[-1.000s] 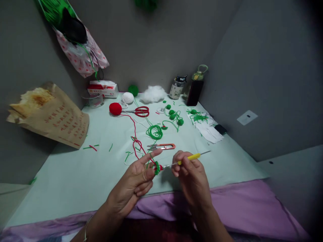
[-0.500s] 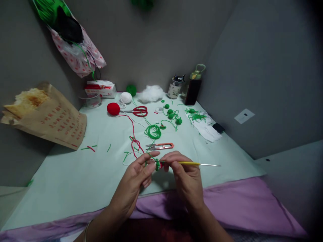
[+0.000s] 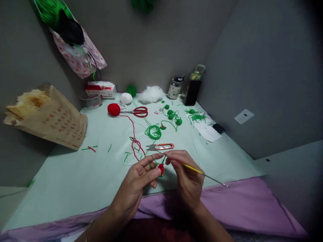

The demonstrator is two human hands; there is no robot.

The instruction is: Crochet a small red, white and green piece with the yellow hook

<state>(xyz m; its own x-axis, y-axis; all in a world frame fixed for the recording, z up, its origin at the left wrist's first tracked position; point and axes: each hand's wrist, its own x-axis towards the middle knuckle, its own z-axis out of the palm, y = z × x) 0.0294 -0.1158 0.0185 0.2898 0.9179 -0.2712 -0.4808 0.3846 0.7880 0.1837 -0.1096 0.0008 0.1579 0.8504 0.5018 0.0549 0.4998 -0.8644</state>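
Observation:
Between the thumb and fingers of my left hand (image 3: 141,174) is a small crochet piece (image 3: 160,169), red in the middle with a green and white edge. Green yarn runs over my raised left index finger. My right hand (image 3: 186,173) is closed around a yellow-handled crochet hook (image 3: 193,168), whose rear metal end slants down to the right. The front tip points toward the piece, with a green strand rising to it. Just beyond my fingers lie orange thread snips (image 3: 164,146) and a coil of green yarn (image 3: 153,132).
Red-handled scissors (image 3: 140,112) lie beside a red yarn ball (image 3: 113,109). Behind are a white yarn ball (image 3: 126,98) and white stuffing (image 3: 151,94). Small green balls (image 3: 170,116) sit right of centre. A paper bag (image 3: 63,122) stands left; a bottle (image 3: 193,89) stands at the back.
The hook has tilted, its rear end dropping toward the lower right. The crochet piece has turned to show more red, and a green strand is now drawn up from it.

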